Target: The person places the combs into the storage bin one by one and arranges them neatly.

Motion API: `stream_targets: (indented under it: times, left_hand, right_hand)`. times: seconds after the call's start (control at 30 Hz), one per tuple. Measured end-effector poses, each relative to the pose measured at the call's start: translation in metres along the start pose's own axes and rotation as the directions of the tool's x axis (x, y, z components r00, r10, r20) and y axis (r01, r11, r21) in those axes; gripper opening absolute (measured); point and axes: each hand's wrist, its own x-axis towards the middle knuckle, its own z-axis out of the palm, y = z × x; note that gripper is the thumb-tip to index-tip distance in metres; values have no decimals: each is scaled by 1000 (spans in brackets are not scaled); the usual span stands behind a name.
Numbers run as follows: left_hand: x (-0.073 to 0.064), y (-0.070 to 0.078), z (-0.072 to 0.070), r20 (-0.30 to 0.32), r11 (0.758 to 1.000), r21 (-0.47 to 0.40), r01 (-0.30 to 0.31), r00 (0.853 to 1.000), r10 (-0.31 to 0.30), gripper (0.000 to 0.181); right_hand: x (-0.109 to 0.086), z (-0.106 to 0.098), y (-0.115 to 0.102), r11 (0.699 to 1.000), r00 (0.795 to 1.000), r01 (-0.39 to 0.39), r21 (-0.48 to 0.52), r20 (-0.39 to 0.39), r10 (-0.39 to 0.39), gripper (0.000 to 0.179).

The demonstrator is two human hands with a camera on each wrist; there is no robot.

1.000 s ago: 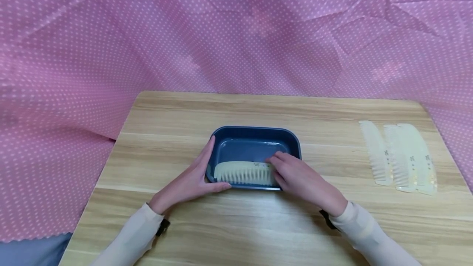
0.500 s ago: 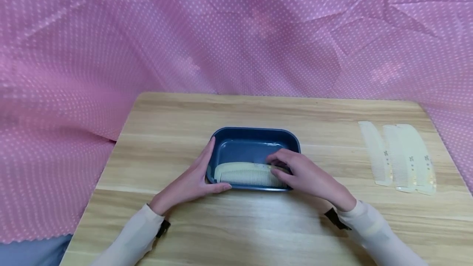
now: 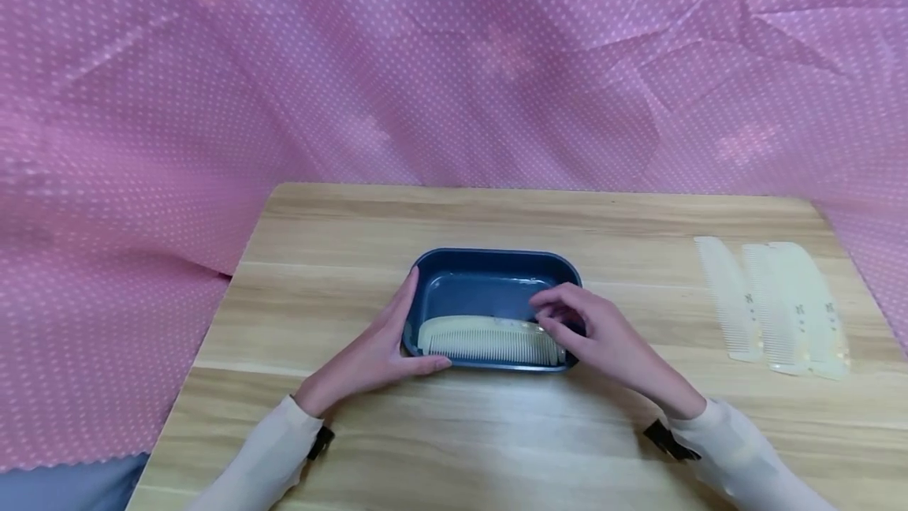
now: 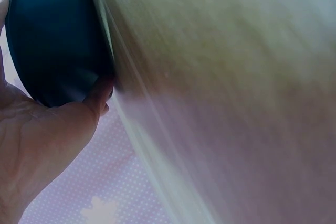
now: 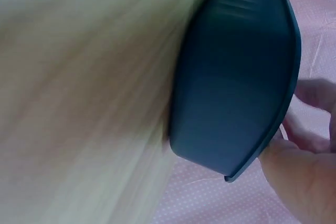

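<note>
A dark blue rectangular tray [image 3: 468,292] stands at the middle of the table, with a cream-coloured comb [image 3: 475,327] along its front wall, teeth toward me. My left hand [image 3: 372,355] holds the tray's left end, fingers along the side and thumb on the front edge. In the left wrist view, that thumb [image 4: 100,95] presses against the tray wall. My right hand [image 3: 599,333] hovers over the tray's right end, fingers loosely bent, thumb near the comb's right end. A gap shows between thumb and fingers, with nothing held. The tray's outside [image 5: 231,72] fills much of the right wrist view.
Right of the tray lie a narrower comb [image 3: 731,306] and two wider combs, a left one [image 3: 778,314] and a right one [image 3: 812,306], with overlapping edges. They rest on a wooden table [image 3: 340,235] backed by a pink dotted cloth [image 3: 454,101].
My right hand has let go of the comb's right end and drawn back to the right and slightly up. The comb stays in the tray; my left hand keeps its place.
</note>
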Motion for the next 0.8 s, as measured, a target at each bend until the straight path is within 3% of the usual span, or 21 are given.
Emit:
stream_targets:
  times: [0.13,0.3,0.57,0.8]
  left_hand:
    - [0,1,1,-8,1000,1,5,1000,-5,133]
    - [0,2,0,-2,1000,7,9,1000,-9,133]
    - [-1,2,0,-6,1000,16,12,1000,-11,133]
    - [0,0,2,-2,1000,10,8,1000,-7,133]
  right_hand:
    - [-11,-6,2,992,991,-92,84,-94,100,22]
    - [-25,-18,5,973,959,-178,148,-197,205,23]
    - [-40,-35,16,980,923,-187,67,-331,199,32]
    - [-58,-56,30,956,872,-294,-18,-414,261,48]
